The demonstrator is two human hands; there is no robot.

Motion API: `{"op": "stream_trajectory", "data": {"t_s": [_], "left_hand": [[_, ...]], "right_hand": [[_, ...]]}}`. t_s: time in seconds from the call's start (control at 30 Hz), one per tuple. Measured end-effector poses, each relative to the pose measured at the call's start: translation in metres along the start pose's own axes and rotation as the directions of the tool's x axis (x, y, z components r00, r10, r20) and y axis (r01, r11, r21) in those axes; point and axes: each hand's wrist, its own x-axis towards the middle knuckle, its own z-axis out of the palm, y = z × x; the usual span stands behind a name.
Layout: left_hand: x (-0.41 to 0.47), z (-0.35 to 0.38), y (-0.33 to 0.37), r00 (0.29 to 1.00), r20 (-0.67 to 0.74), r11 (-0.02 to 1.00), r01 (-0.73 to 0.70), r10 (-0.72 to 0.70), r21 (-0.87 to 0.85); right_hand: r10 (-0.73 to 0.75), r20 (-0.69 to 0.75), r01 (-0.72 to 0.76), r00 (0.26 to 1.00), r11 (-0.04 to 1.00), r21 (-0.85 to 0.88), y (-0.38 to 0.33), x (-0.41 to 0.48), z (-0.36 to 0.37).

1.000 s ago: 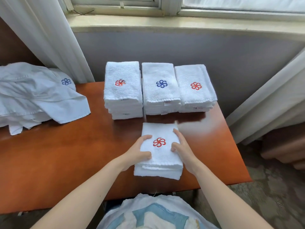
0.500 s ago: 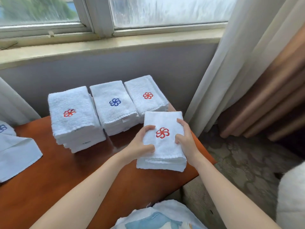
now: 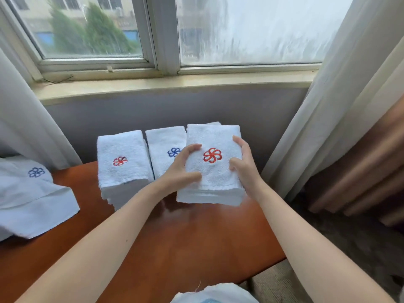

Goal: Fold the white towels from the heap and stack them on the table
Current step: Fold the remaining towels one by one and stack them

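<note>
Hotel guest room by the look of it, right up against the window (image 3: 161, 40).
A polished wooden tabletop (image 3: 196, 237) sits below the deep sill (image 3: 175, 86), sheer white curtains (image 3: 323, 101) on either side, heavy brown drapes (image 3: 360, 176) behind the right one, carpet (image 3: 354, 243) underfoot. And here's the giveaway: stacks (image 3: 122, 171) of identical white towels, each stitched with the same pinwheel logo (image 3: 120, 161) in red or blue, a folded towel (image 3: 215, 178) bearing it too, and a heap (image 3: 32, 206) of matching linen at the left edge. Outside the glass, trees (image 3: 100, 31) and a building front (image 3: 32, 5).

White towel (image 3: 215, 176), red pinwheel emblem (image 3: 212, 155)
</note>
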Motion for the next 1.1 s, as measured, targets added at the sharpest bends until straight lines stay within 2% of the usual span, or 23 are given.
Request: {"op": "stream_trajectory", "data": {"t_s": [0.37,0.53,0.8,1.1], "left_hand": [[-0.033,-0.103,-0.014,0.957,-0.287,0.996,0.064,-0.042,0.067],[-0.047,-0.149,-0.021,0.931,-0.353,0.993,0.112,-0.09,0.043],[-0.047,-0.206,-0.057,0.92,-0.361,0.977,0.195,-0.152,0.087],[-0.031,-0.219,-0.106,0.915,-0.31,0.964,0.266,-0.259,-0.018]], "right_hand": [[-0.108,0.265,0.12,0.958,0.992,-0.029,-0.041,0.042,0.104],[-0.111,0.37,0.121,0.922,0.993,-0.004,-0.048,0.061,0.155],[-0.026,0.436,0.065,0.899,0.995,-0.074,-0.044,0.088,0.212],[0.114,0.404,-0.046,0.907,0.983,-0.176,-0.013,0.11,0.244]]}}
